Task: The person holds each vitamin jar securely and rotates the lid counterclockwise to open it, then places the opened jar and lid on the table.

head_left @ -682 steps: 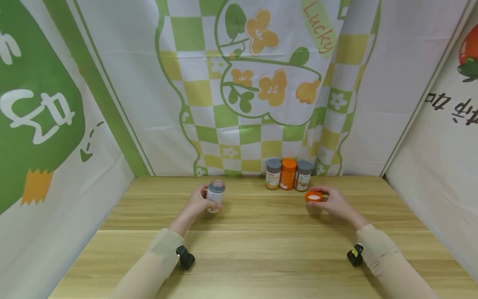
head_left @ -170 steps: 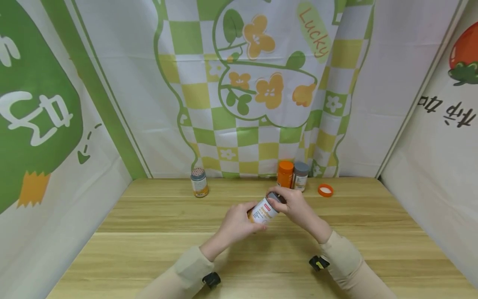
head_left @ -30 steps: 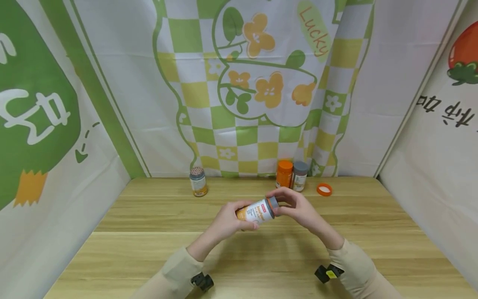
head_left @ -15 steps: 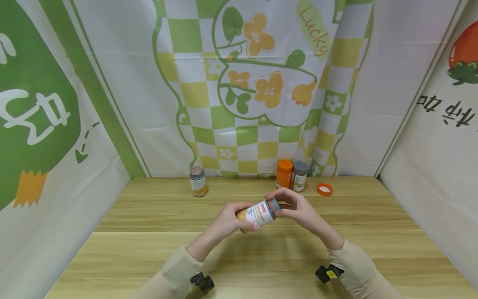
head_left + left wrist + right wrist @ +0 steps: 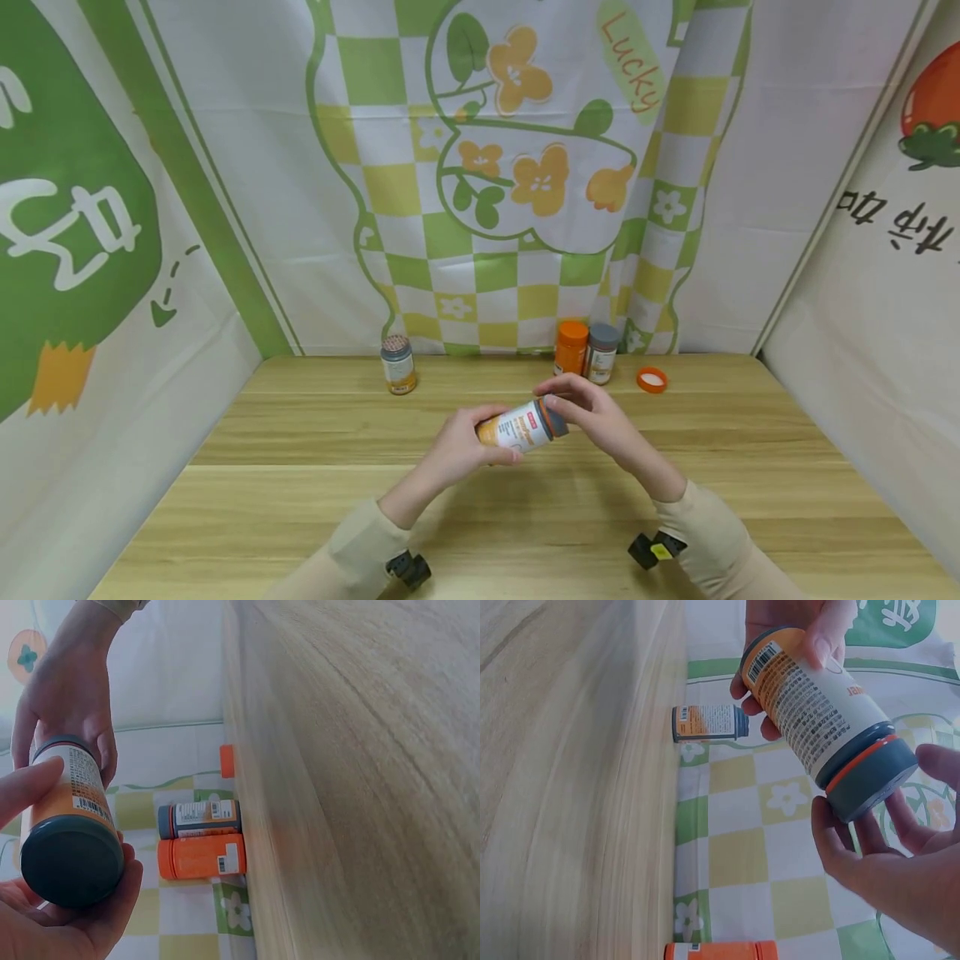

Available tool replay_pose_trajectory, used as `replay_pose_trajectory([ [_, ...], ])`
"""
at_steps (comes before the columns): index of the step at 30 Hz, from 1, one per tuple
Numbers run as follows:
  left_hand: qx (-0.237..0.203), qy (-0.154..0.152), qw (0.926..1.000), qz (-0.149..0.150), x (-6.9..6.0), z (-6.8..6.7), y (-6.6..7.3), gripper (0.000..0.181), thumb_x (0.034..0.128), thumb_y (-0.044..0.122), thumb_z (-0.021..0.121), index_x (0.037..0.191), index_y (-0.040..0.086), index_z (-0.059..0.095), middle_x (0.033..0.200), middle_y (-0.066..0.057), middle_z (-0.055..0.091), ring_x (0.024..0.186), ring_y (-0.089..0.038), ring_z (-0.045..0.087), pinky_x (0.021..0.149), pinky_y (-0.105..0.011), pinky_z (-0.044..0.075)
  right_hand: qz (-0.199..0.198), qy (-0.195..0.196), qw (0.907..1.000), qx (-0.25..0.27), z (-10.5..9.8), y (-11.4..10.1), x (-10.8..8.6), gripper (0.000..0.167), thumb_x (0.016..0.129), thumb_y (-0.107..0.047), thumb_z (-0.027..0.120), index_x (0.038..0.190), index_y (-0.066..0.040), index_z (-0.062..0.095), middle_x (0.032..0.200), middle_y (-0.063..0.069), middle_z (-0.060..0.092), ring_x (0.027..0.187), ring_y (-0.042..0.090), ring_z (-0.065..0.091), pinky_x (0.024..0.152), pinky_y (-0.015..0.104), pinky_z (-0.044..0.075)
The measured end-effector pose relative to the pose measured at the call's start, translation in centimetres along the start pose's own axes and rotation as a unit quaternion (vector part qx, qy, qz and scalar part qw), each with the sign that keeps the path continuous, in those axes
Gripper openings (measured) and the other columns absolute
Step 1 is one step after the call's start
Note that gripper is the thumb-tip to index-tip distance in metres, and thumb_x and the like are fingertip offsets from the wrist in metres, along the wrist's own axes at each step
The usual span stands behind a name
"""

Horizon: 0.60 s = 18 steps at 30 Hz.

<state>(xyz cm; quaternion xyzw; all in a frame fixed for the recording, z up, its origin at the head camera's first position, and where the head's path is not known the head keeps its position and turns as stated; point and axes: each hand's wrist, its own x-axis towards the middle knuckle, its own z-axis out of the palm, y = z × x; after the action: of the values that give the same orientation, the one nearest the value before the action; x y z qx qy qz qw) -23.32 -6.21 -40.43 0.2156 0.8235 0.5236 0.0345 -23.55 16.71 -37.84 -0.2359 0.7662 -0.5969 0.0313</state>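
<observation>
A white and orange pill bottle with a dark grey cap is held above the table, tilted with its cap up and to the right. My left hand grips its lower body; in the left wrist view its dark base faces the camera. Around the cap, the fingers and thumb of my right hand are curled, touching its sides in the right wrist view. An orange ring shows between cap and bottle neck. At the back left stands a similar bottle without a cap, its top covered by a pinkish speckled seal.
An orange bottle and a grey-capped bottle stand side by side against the checked backdrop. Right of them an orange cap lies with its white inside up. The wooden table ends at fabric walls.
Over the last second my right thumb has shifted up the cap, which shows more now. Much earlier, my left hand held the uncapped bottle and my right the orange cap; both now rest on the table.
</observation>
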Motion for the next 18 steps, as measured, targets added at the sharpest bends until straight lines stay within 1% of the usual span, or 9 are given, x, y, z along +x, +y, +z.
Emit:
replay_pose_trajectory([
  [2, 0.017, 0.009, 0.9998, 0.009, -0.06, 0.07, 0.15, 0.058, 0.0659, 0.021, 0.085, 0.119, 0.011, 0.064, 0.101, -0.006, 0.067, 0.078, -0.014, 0.057, 0.064, -0.027, 0.049, 0.023, 0.005, 0.9997, 0.011, 0.05, -0.09, 0.07, 0.034, 0.096, -0.028, 0.054, 0.122, -0.005, 0.056, 0.128, 0.020, 0.054, 0.110, 0.018, 0.057, 0.090, 0.033, 0.050],
  [5, 0.044, 0.024, 0.9985, 0.024, -0.16, 0.17, 0.34, 0.060, 0.0651, 0.023, 0.085, 0.120, 0.011, 0.063, 0.103, -0.005, 0.068, 0.078, -0.012, 0.057, 0.065, -0.026, 0.048, 0.066, 0.005, 0.9976, 0.019, 0.13, -0.10, 0.19, 0.042, 0.097, -0.034, 0.050, 0.125, -0.003, 0.052, 0.132, 0.020, 0.052, 0.114, 0.023, 0.056, 0.090, 0.038, 0.051],
  [7, 0.061, 0.033, 0.9969, 0.036, -0.22, 0.22, 0.41, 0.061, 0.0644, 0.023, 0.086, 0.120, 0.012, 0.063, 0.103, -0.004, 0.068, 0.078, -0.011, 0.057, 0.065, -0.025, 0.048, 0.095, 0.005, 0.9953, 0.017, 0.24, -0.06, 0.27, 0.046, 0.098, -0.038, 0.048, 0.126, -0.002, 0.051, 0.131, 0.020, 0.051, 0.112, 0.024, 0.057, 0.089, 0.039, 0.052],
  [9, 0.078, 0.042, 0.9948, 0.049, -0.25, 0.29, 0.39, 0.060, 0.0639, 0.023, 0.086, 0.119, 0.013, 0.064, 0.104, -0.003, 0.068, 0.078, -0.010, 0.057, 0.066, -0.024, 0.047, 0.116, 0.005, 0.9932, 0.006, 0.37, -0.01, 0.34, 0.050, 0.098, -0.041, 0.047, 0.127, -0.001, 0.051, 0.128, 0.020, 0.053, 0.108, 0.023, 0.059, 0.087, 0.040, 0.052],
  [12, 0.092, 0.052, 0.9925, 0.062, -0.28, 0.39, 0.38, 0.059, 0.0634, 0.021, 0.085, 0.118, 0.014, 0.064, 0.103, -0.001, 0.069, 0.079, -0.010, 0.058, 0.066, -0.024, 0.047, 0.138, 0.008, 0.9904, -0.011, 0.50, 0.03, 0.35, 0.052, 0.098, -0.043, 0.046, 0.128, 0.000, 0.052, 0.119, 0.018, 0.056, 0.097, 0.020, 0.061, 0.081, 0.038, 0.054],
  [14, 0.096, 0.058, 0.9915, 0.066, -0.29, 0.42, 0.37, 0.059, 0.0631, 0.020, 0.085, 0.118, 0.014, 0.064, 0.104, -0.002, 0.069, 0.080, -0.011, 0.058, 0.066, -0.024, 0.047, 0.144, 0.008, 0.9893, -0.017, 0.52, 0.04, 0.34, 0.053, 0.098, -0.043, 0.045, 0.128, 0.000, 0.052, 0.115, 0.018, 0.057, 0.092, 0.018, 0.061, 0.077, 0.037, 0.055],
  [18, 0.099, 0.067, 0.9906, 0.067, -0.34, 0.39, 0.45, 0.060, 0.0630, 0.017, 0.085, 0.119, 0.012, 0.064, 0.105, -0.004, 0.068, 0.081, -0.012, 0.058, 0.066, -0.024, 0.047, 0.147, 0.002, 0.9892, -0.007, 0.49, 0.12, 0.33, 0.053, 0.098, -0.043, 0.045, 0.127, 0.002, 0.051, 0.113, 0.017, 0.057, 0.091, 0.017, 0.061, 0.077, 0.036, 0.055],
])
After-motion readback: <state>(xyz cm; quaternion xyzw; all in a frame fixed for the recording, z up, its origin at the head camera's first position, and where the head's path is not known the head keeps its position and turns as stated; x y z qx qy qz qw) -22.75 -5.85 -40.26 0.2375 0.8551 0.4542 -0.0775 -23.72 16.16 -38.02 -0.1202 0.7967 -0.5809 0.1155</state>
